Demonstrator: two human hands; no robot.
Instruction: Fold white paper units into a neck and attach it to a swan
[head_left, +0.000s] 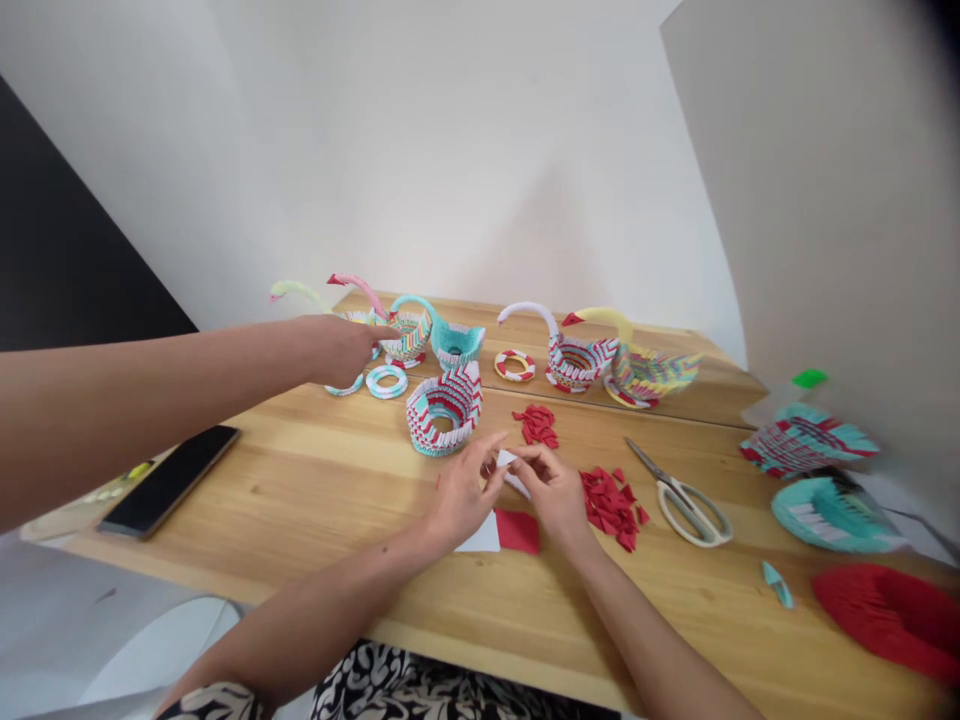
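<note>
A small piece of white paper (507, 458) is pinched between the fingertips of my left hand (466, 488) and my right hand (553, 490), just above the table. Below them lie a flat white sheet (480, 536) and a red sheet (517, 531), partly covered by my hands. Right of my right hand is a heap of folded red paper pieces (615, 508), with a smaller red pile (536, 425) behind my hands. Beyond my left hand stands a basket-shaped body (444, 415) of interlocked red, white and turquoise paper.
Another person's hand (345, 348) reaches in from the left, a finger pointing toward paper swans (409, 335) at the back. Scissors (690, 505) lie right. A phone (172, 480) is left. Paper rings (387, 381) and more swans (577, 360) line the back; a red paper piece (885, 615) sits front right.
</note>
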